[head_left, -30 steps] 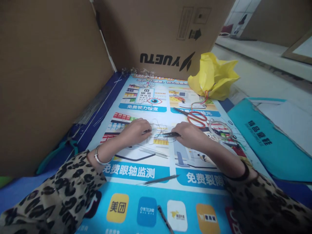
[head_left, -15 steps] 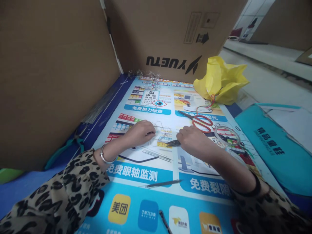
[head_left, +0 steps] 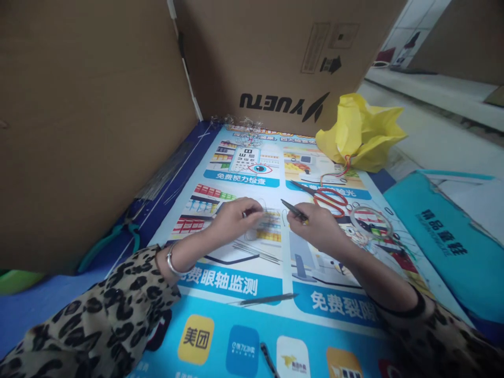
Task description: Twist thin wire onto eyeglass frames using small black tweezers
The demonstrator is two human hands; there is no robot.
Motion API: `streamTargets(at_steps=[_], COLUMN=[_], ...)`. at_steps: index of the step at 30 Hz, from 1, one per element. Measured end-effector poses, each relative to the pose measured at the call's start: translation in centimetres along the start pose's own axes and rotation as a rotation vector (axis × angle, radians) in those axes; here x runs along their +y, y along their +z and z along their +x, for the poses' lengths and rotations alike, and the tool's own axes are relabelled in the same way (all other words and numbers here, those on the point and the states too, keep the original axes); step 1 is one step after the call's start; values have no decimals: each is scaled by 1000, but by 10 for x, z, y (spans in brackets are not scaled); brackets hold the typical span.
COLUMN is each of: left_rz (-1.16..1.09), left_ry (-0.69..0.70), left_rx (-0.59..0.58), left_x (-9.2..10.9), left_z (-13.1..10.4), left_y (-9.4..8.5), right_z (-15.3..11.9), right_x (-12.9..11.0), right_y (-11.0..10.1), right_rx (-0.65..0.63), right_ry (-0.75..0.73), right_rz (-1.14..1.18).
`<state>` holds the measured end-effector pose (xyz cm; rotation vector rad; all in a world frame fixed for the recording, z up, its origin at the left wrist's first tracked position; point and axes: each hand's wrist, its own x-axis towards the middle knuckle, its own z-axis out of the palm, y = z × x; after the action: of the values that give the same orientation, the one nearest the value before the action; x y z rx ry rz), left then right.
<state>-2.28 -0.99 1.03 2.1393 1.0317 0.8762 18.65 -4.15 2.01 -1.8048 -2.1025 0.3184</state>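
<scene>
My left hand (head_left: 240, 218) is closed in a pinch on thin wire (head_left: 264, 206), which loops out past the fingertips. Across a small gap, my right hand (head_left: 315, 223) grips pliers (head_left: 293, 210), their dark jaws pointing up and left toward the wire; the handles are hidden in the palm. Several straight wire pieces (head_left: 258, 253) lie on the printed sheet below the hands. A dark bundle of thin rods (head_left: 268, 300) rests nearer to me. Just beyond my right hand lie scissors (head_left: 331, 202) with red handles.
Brown cardboard panels (head_left: 252, 58) stand at the left and back. Teal-handled pliers (head_left: 132, 231) lie at left. A crumpled yellow bag (head_left: 360, 131), a clear ring-shaped coil (head_left: 372, 220) and a teal box (head_left: 444, 236) are at right. Tangled wire (head_left: 248, 131) sits at the back.
The pliers in my right hand have swung from pointing left and down to pointing up and left. My left hand has shifted slightly right, still pinching the wire.
</scene>
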Motion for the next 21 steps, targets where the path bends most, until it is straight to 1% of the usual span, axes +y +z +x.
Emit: streamTargets(at_steps=[3,6,9,13,17,21], left_rz=[-104,-150,-195,-269,-374,-369], left_ry=[-66,-148,-182,-208,-266,-261], left_rx=[-97,-110,-111,-111,-144,-151], left_x=[16,23,22,16,14,15], left_z=[-4,-6,-7,-7,-6,-5], left_y=[7,13,16,16,15,15], right_z=[-3,-7,-8,-9,-9,-10], right_x=[-6,-11,-15,-18,-21,-22], right_y=[5,10,11,10,8,10], right_rx=[55,61,58,5,-39,-62], right_ry=[-30,-66,-70,15,90,131], right_rz=[-52,-74,-60,83,219,289])
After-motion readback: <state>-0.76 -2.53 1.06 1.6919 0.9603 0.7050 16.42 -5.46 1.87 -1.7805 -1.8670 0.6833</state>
